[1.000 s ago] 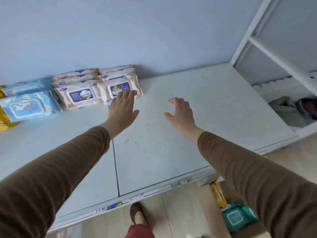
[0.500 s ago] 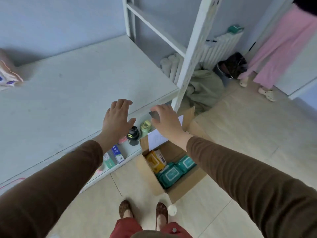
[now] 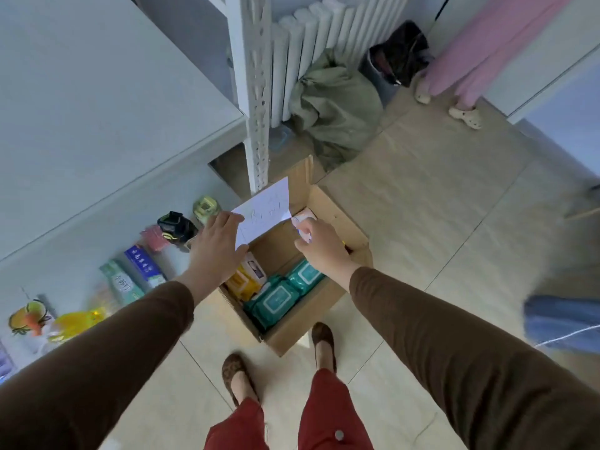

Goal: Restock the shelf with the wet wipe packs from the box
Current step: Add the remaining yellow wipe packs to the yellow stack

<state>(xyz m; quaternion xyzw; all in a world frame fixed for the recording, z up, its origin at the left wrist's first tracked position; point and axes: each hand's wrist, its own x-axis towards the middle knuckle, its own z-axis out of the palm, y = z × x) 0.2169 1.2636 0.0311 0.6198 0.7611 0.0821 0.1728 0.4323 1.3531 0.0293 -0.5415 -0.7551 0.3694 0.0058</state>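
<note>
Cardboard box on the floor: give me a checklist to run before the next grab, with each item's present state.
1. Cardboard box open on top: ok.
2. Teal wet wipe packs visible and reachable in the box: ok.
3. Left hand free: ok, open and empty over the box's left edge.
4. Right hand free: cannot tell, its fingers are curled near a white pack.
5. White paper clear of the packs: ok, it leans at the far end.
6. Shelf top has room: ok, the part in view is bare.
</note>
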